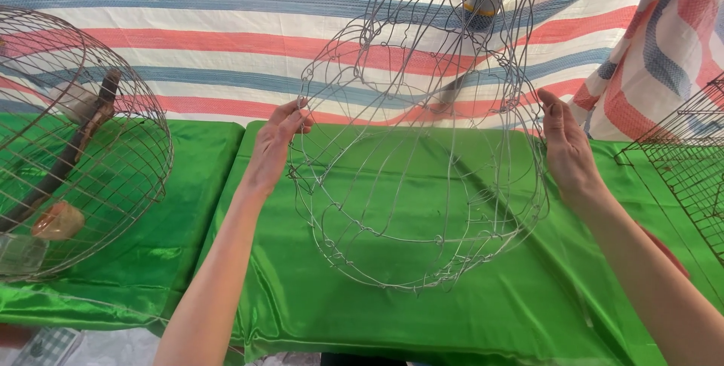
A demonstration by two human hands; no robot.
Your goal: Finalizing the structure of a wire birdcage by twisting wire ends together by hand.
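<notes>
While both forearms reach out over the green satin cloth [422, 290], the left hand [275, 147] and right hand [566, 151] hold a domed wire frame [422, 185] between them — fingers pinching its outer wires on opposite sides, its wide ring tilted just above the cloth. The step in hand appears to be positioning or inspecting the frame; any turn calls for matched movement on both sides. Farther left lies a round wire cage [98, 155], farther right a mesh panel [686, 162] — behind, a striped tarpaulin [226, 41].

Both bare forearms reach forward and apart, the left hand [276, 142] raised with its fingers curled in a pinching grip, the right hand [567, 149] upright, palm turned inward, its fingers extended and pressing sideways.
</notes>
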